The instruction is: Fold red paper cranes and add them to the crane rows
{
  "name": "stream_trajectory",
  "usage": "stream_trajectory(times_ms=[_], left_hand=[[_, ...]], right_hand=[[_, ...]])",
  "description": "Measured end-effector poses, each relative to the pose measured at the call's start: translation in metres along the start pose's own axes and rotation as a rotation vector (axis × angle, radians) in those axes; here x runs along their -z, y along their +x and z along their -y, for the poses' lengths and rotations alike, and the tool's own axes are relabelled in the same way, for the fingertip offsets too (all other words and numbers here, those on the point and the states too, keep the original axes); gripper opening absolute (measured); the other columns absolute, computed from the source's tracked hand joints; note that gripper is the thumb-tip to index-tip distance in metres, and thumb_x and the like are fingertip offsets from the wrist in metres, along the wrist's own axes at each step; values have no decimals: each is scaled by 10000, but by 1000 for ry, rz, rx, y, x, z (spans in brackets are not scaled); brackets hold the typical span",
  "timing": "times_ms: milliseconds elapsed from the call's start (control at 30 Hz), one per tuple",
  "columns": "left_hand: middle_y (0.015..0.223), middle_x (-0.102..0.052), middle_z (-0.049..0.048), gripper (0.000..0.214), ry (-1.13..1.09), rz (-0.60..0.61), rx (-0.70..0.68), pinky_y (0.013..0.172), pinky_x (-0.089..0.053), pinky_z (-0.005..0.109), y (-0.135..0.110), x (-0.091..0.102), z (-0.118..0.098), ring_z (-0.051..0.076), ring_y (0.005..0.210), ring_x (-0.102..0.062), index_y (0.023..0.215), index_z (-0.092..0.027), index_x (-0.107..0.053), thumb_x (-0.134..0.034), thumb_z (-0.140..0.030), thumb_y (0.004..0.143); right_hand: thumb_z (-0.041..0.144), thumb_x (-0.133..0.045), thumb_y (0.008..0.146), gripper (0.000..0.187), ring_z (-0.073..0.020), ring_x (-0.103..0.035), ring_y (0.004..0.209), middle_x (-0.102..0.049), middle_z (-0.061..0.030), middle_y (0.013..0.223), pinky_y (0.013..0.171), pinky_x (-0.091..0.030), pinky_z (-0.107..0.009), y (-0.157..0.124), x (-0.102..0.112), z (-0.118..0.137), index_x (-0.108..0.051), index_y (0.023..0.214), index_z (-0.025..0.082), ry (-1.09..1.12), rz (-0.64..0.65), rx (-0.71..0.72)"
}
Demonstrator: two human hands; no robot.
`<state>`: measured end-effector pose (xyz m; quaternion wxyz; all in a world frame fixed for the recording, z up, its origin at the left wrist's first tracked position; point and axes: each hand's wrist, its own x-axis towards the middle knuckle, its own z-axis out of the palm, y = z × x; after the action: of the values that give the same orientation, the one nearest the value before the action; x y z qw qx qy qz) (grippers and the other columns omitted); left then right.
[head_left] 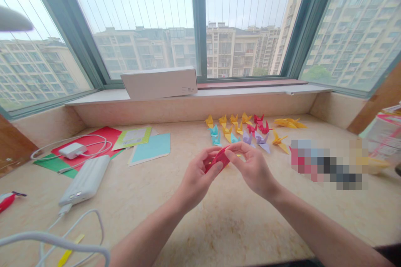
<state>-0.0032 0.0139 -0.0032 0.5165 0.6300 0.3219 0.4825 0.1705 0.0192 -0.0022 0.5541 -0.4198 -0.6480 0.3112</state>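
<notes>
A small piece of folded red origami paper (222,157) is held up between my two hands, above the stone sill. My left hand (202,171) grips its lower left part, thumb in front and fingers behind. With thumb and forefinger, my right hand (250,167) pinches the paper's upper right end. Just beyond my hands stand several folded paper cranes: yellow cranes (234,122), red cranes (259,124), light blue cranes (215,135) and lilac cranes (262,142). The palm sides of both hands are partly hidden.
On the left lie red paper sheets (106,135), light blue paper (153,148), a white charger (72,150) and a white power bank (84,181) with cables. A white box (159,84) stands by the window. A clear plastic container (380,137) is at far right, near a blurred-out patch.
</notes>
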Motion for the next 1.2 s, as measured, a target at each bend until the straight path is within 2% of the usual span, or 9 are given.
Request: stream_trajectory(times_ms=[100,233,400,467,600,733,900,1033,1200], left_hand=[[943,-735,74,468,-18,-46,60,641,-466,243,2,0,-1,166,801,-661,1219,-187,-596,-738,-370,812],[798,-727,62,300,64,-65,129,578,-426,232,2,1,-4,154,702,-638,973,-132,-691,-729,-383,812],[752,-713,47,279,56,-133,107,597,-434,236,2,2,-3,148,687,-627,878,-133,-681,-765,-376,769],[751,-710,43,291,48,-132,112,590,-432,234,3,2,-3,144,677,-623,860,-137,-677,-779,-386,748],[729,-702,35,339,20,-96,175,523,-386,212,2,0,-5,113,598,-579,909,-132,-678,-779,-411,743],[753,-719,70,375,-43,-99,212,491,-356,206,1,-1,-7,104,573,-564,918,-114,-690,-730,-463,785],[701,-710,62,337,-70,-184,209,516,-372,206,1,-1,-7,110,589,-578,854,-111,-690,-748,-434,775],[721,-715,48,304,-104,-262,143,535,-387,204,2,-3,-3,99,592,-575,828,-119,-690,-762,-408,764],[652,-697,28,295,-115,-276,116,538,-405,200,2,-5,0,93,557,-568,779,-117,-700,-757,-406,773]], right_hand=[[404,-650,873,205,-217,-689,886,-738,-65,908,830,-542,-369,-1,-2,-3,-661,919,204,52,-24,2],[352,-664,869,212,-198,-704,846,-739,-37,906,799,-556,-366,-3,-7,-2,-536,998,242,240,-35,-5],[346,-720,825,550,-210,-720,872,-742,-46,968,821,-559,-395,-2,-8,0,-403,1266,260,329,98,-83],[345,-739,805,594,-219,-724,868,-746,-62,964,827,-559,-408,-1,-8,-1,-422,1295,234,320,138,-130],[358,-761,771,462,-222,-725,857,-758,-54,900,805,-571,-392,0,-8,-5,-540,1150,215,343,75,-180],[369,-798,728,462,-221,-726,847,-762,-54,901,780,-582,-380,1,-9,-6,-569,1099,215,379,30,-207],[411,-788,744,450,-220,-711,907,-752,-62,975,816,-563,-370,1,-11,-2,-630,1123,226,434,138,-192],[403,-748,788,272,-219,-699,880,-751,-54,941,842,-540,-385,0,-11,0,-719,983,215,304,218,-169],[402,-742,786,214,-224,-689,850,-756,-65,914,799,-528,-375,0,-9,-4,-752,838,195,162,129,-157]])
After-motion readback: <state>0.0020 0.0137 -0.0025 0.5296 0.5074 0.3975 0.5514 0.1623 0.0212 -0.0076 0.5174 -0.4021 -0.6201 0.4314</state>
